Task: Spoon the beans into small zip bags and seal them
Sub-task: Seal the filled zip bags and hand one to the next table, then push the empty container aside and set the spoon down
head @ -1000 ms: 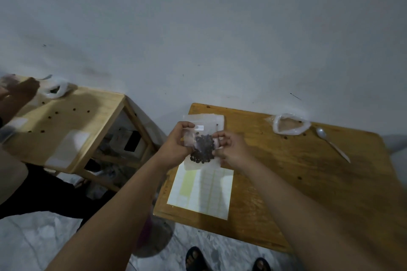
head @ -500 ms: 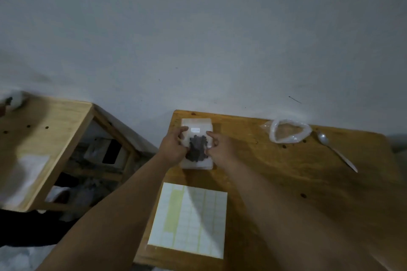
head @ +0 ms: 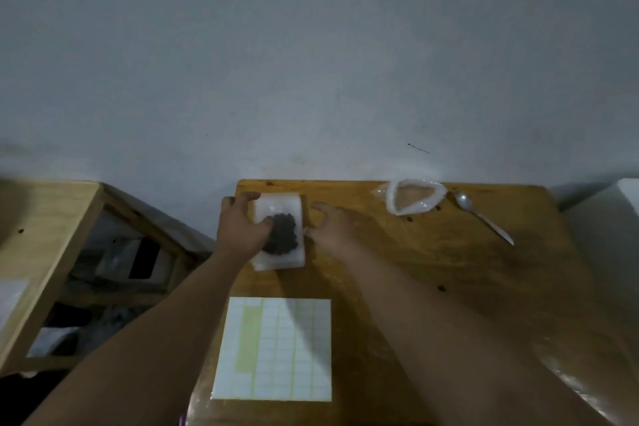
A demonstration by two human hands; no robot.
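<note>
A small zip bag filled with dark beans (head: pixel 284 237) lies on a white stack of empty zip bags (head: pixel 278 262) at the far left of the wooden table (head: pixel 449 266). My left hand (head: pixel 240 228) holds the filled bag down, thumb on its left side and fingers curled over the stack's top left corner. Just right of the stack, my right hand (head: pixel 332 230) hovers with fingers apart and nothing in them. A clear plastic bag with a rolled-down rim (head: pixel 392 201) stands open at the back. A metal spoon (head: pixel 482 218) lies to its right.
A white sheet of small labels (head: pixel 276 349) lies near the table's front edge. A loose bean (head: pixel 441 287) sits mid-table. A second wooden table (head: pixel 41 235) stands to the left across a gap holding dark clutter. A grey wall rises right behind the tables.
Both hands carried the filled bag away from me and set it down on the stack. My right hand has let go and drawn off to the right.
</note>
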